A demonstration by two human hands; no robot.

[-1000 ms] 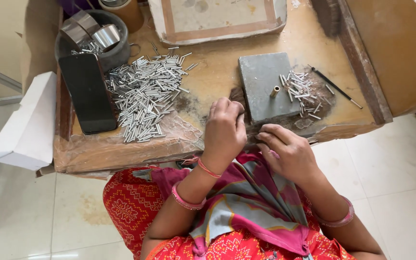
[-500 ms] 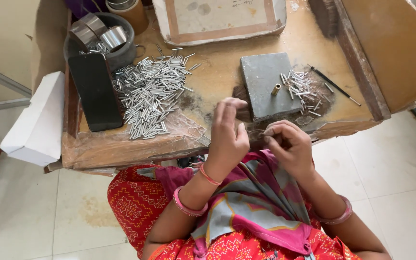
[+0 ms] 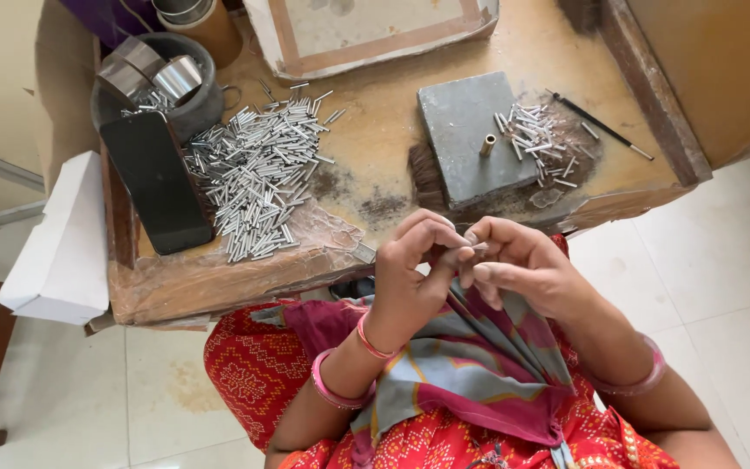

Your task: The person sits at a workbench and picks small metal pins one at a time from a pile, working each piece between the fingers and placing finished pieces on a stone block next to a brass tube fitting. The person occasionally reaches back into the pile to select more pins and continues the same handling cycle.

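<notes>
1. A worn wooden work table (image 3: 375, 113) is seen from above, its top stained and partly wrapped in brown paper and clear film along the near edge. Pale tiled flooring is visible around it.
2. A grey stone block (image 3: 466, 130) lies on the table and is taken as landmark. A short brass tube (image 3: 486, 145) stands upright on it.
3. Right of the block, a small scatter of silver tubes (image 3: 536, 143) is noted, with a thin dark rod (image 3: 599, 124) beyond it.
4. Left of the block, a large heap of silver tubes (image 3: 258, 178) is spread; further left lie a black phone (image 3: 156, 182) and a dark bowl (image 3: 162, 91) holding metal rings.
5. Nearer than the block, off the table edge, the left hand (image 3: 414, 265) and right hand (image 3: 518, 265) are brought together, fingertips pinched on one small silver tube (image 3: 477, 247).
6. That tube is mostly covered by the fingers; its length cannot be judged.
7. A framed tray (image 3: 375, 30) behind the block and a white box (image 3: 58, 243) at far left are cut off or only partly shown.
</notes>
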